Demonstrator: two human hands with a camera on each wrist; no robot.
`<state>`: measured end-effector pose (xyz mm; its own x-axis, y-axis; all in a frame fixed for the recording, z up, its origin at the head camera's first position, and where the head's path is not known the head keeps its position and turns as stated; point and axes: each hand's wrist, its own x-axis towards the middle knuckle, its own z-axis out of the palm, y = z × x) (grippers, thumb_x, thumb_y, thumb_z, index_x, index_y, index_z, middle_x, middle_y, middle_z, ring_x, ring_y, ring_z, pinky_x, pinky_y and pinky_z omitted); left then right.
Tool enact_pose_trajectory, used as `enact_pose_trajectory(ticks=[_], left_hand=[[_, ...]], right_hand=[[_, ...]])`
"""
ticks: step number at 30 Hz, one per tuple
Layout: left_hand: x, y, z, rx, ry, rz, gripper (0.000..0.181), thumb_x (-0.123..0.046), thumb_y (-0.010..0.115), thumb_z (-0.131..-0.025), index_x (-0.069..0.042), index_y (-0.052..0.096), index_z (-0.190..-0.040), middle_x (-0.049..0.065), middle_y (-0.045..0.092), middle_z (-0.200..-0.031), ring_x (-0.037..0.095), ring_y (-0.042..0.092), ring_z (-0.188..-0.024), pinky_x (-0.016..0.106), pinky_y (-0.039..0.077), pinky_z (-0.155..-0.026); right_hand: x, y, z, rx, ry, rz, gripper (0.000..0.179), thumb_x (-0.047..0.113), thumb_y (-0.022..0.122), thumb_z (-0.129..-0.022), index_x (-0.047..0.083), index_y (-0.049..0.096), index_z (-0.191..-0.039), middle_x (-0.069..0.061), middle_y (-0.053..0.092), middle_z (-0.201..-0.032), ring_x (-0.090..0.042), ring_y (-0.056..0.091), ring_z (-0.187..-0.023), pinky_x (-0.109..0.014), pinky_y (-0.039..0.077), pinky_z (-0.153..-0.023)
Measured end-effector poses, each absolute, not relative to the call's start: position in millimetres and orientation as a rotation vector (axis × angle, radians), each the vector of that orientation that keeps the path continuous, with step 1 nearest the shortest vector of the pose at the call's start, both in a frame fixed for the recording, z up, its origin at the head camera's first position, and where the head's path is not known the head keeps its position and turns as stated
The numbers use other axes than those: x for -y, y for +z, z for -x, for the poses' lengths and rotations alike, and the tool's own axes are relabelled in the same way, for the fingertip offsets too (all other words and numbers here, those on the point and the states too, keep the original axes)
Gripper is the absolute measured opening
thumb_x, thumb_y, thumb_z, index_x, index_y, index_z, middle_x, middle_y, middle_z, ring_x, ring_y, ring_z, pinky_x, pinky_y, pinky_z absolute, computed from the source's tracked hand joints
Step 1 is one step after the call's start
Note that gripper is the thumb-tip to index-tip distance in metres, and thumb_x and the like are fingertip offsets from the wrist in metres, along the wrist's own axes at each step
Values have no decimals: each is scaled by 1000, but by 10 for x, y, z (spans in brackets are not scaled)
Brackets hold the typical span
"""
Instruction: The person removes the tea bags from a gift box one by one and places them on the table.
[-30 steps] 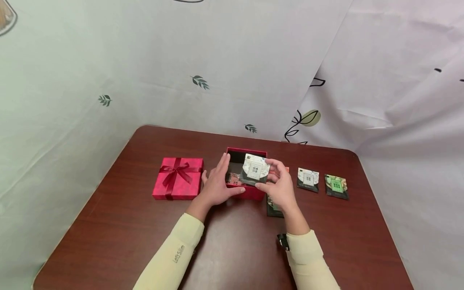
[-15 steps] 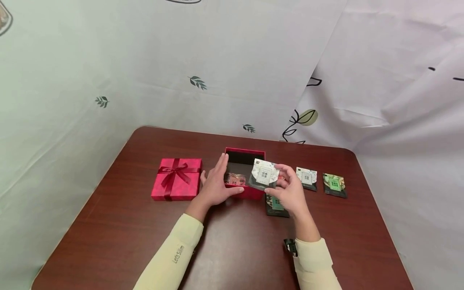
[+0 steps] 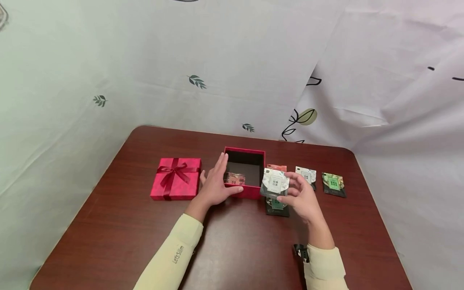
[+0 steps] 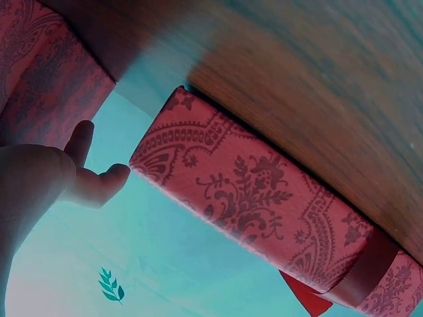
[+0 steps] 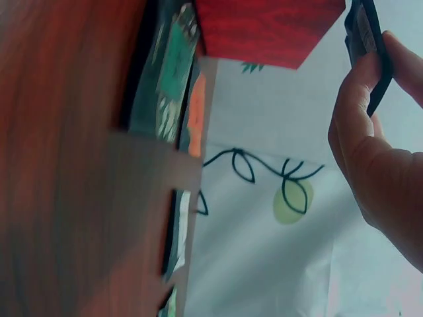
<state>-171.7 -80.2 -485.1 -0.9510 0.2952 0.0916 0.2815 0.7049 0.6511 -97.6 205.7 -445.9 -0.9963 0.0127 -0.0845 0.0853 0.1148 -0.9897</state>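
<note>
In the head view, my right hand [image 3: 303,200] pinches a white-and-black tea sachet [image 3: 274,182] just off the right front corner of an uncovered red gift box [image 3: 251,192]. The same sachet [image 5: 369,49] appears edge-on between thumb and fingers in the right wrist view. My left hand [image 3: 214,186] rests against the box's left side, fingers straight, thumb along the front rim. Inside the box a reddish sachet [image 3: 235,179] lies at the front left; dark floor shows elsewhere. The box's patterned wall [image 4: 56,92] is beside the left hand in the left wrist view.
A red lid with a ribbon bow [image 3: 176,179] lies left of the box. Right of the box are a green-labelled sachet [image 3: 277,207], an orange one [image 3: 277,167], a white one [image 3: 306,175] and a green one [image 3: 334,184]. A patterned cloth [image 3: 217,60] hangs behind the brown table [image 3: 232,249].
My right hand has carried the white-and-black sachet rightward and a little nearer, from above the box to beyond its right edge. The left hand keeps its place on the box.
</note>
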Motion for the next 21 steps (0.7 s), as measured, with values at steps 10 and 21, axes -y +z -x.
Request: enact_pose_trajectory(ticks=[10,21], left_hand=[[789,-4854,1727,-2879,1116,-491,120,-59,81,-73,-26,8,-162,-9,2,-167,40,37,-137,73,2,-107],[791,-4867,1731,-2876,1105,-476,121,-59,82,-72,-26,8,-162,-11,0,-167,39,36,-138,72,2,-107]], right_hand=[[-2243,-4576,880,-2336,-2000,-144,75,-21,74,-76,0,43,-142,-25,53,-123,-21,64,-87,-29,56,-70],[-2530,-4650,789,-2394,-1905,-228,75,-20,73,-77,-3,41,-143,-27,55,-122,-17,62,-83,-27,55,-68]])
